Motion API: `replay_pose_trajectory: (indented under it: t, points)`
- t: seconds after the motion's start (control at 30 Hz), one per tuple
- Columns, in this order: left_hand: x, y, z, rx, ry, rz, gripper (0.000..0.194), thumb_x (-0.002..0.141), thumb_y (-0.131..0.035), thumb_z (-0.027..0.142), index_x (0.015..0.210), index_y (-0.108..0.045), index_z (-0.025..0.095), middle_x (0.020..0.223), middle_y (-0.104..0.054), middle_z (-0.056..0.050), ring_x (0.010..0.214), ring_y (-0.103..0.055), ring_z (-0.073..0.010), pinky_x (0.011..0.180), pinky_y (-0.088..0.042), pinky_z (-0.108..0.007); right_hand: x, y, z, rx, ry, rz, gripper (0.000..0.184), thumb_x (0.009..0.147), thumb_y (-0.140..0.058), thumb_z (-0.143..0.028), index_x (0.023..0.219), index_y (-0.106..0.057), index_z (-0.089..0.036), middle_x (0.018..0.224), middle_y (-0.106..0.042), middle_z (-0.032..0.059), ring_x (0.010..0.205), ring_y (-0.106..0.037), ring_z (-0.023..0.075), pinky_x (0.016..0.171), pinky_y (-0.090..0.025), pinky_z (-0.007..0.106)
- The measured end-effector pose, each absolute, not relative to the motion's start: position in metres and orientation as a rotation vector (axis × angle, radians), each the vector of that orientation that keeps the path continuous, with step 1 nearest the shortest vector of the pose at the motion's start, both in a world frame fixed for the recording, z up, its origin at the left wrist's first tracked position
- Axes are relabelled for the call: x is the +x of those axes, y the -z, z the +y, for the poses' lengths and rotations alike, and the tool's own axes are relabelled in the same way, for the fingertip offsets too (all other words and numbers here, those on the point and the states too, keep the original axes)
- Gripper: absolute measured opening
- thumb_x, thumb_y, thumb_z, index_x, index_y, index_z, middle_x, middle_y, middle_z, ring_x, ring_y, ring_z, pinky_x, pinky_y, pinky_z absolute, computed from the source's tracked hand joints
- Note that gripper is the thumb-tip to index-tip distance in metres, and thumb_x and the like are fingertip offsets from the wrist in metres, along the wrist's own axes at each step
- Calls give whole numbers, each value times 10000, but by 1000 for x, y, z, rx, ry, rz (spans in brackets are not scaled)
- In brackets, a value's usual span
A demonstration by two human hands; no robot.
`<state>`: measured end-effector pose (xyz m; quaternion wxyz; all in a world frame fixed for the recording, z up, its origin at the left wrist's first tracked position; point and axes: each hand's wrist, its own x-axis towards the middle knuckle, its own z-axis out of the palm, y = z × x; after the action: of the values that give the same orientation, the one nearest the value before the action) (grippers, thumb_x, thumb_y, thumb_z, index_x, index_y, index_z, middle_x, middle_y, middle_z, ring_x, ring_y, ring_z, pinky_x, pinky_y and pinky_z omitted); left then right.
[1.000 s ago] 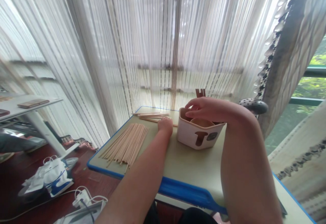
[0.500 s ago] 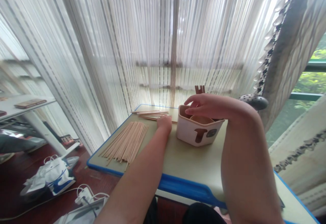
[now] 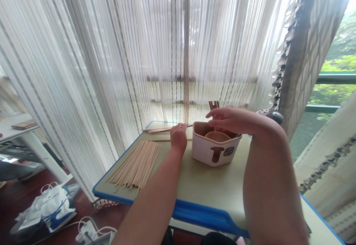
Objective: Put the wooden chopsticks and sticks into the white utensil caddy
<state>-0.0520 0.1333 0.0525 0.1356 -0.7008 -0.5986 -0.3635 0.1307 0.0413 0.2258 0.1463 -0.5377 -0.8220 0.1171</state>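
My left hand is closed around a few wooden chopsticks near the far edge of the table. Their ends show on the left of the fingers, and a darker end sticks out on the right. Over the back rim of a white utensil holder hangs my right hand, wrist bent, fingers apart and partly hidden. A brown fork-shaped top rises just behind its fingers. Inside the holder sits a round tan divider. Many pale chopsticks lie fanned out left of my left forearm.
The table has a raised blue edge. Sheer striped curtains hang behind it. A dark dotted rounded object is beyond my right wrist. White bags and a power strip with cables are on the floor at left.
My left hand has lifted slightly with chopsticks in it, and one stick now lies apart on the table. My right fingers have shifted toward the fork-shaped top. The view has tilted and shifted.
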Motion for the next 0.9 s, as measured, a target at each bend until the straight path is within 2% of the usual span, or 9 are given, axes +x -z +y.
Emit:
replay_pose_trajectory:
  t: [0.2, 0.33, 0.63, 0.77, 0.9]
  points:
    - [-53, -57, 134, -1841, 1551, -1462, 280, 895, -352, 177, 1048, -586, 185, 1021, -559, -86, 947, -522, -191, 841, -419, -341, 135, -223, 51, -1518, -318, -2355, 376, 810, -499, -430, 1116, -581, -229, 910, -671, 44, 691, -606, 139, 601, -460, 238]
    - [-53, -60, 133, -1754, 1736, -1326, 261, 900, -364, 193, 1039, -586, 181, 987, -566, -84, 930, -529, -176, 815, -438, -327, 128, -220, 56, -1459, -312, -2387, 341, 799, -535, -380, 1093, -591, -218, 902, -674, 47, 712, -607, 142, 612, -452, 232]
    - [-50, -71, 122, -1761, 1727, -1172, 254, 897, -408, 222, 1081, -582, 204, 997, -586, -74, 947, -539, -155, 825, -437, -302, 94, -206, 70, -1255, -48, -2340, 243, 727, -636, -295, 957, -644, -217, 846, -676, 19, 708, -599, 133, 618, -422, 227]
    - [-48, -74, 119, -1749, 1742, -1166, 255, 894, -423, 238, 1094, -579, 207, 975, -597, -64, 921, -550, -142, 807, -443, -280, 90, -202, 80, -1159, 85, -2308, 132, 750, -606, -270, 848, -677, -219, 775, -675, 11, 687, -593, 128, 628, -411, 230]
    - [-47, -76, 118, -1746, 1770, -1128, 272, 894, -424, 247, 1126, -558, 197, 982, -602, -70, 936, -552, -142, 807, -445, -270, 89, -203, 79, -1054, 158, -2262, 137, 772, -575, -293, 812, -681, -216, 727, -668, 4, 672, -590, 125, 644, -411, 234]
